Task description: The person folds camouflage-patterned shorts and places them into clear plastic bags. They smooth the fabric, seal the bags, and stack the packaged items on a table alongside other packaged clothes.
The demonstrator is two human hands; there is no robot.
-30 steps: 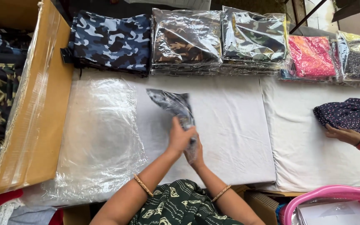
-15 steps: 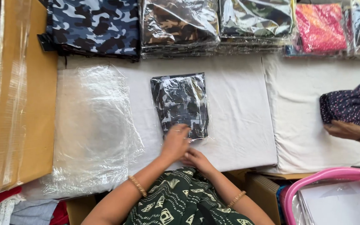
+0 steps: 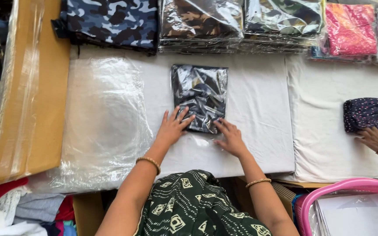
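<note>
A folded dark camouflage garment in a clear plastic bag [image 3: 200,96] lies flat on the white cloth-covered table [image 3: 259,113]. My left hand [image 3: 173,126] rests with spread fingers on the bag's near left corner. My right hand [image 3: 229,137] presses flat on the loose clear flap at the bag's near right end. Both wrists carry thin gold bangles.
A stack of empty clear plastic bags [image 3: 103,118] lies left of the garment. Bagged camouflage and pink garments [image 3: 224,22] line the far edge. A cardboard box [image 3: 36,87] stands at left. Another person's hand [image 3: 375,139] holds a dotted dark cloth [image 3: 372,111] at right. A pink basket [image 3: 351,205] sits near right.
The bagged garment, held up in both hands a second ago, now lies flat on the table. My hands have spread apart onto its near end.
</note>
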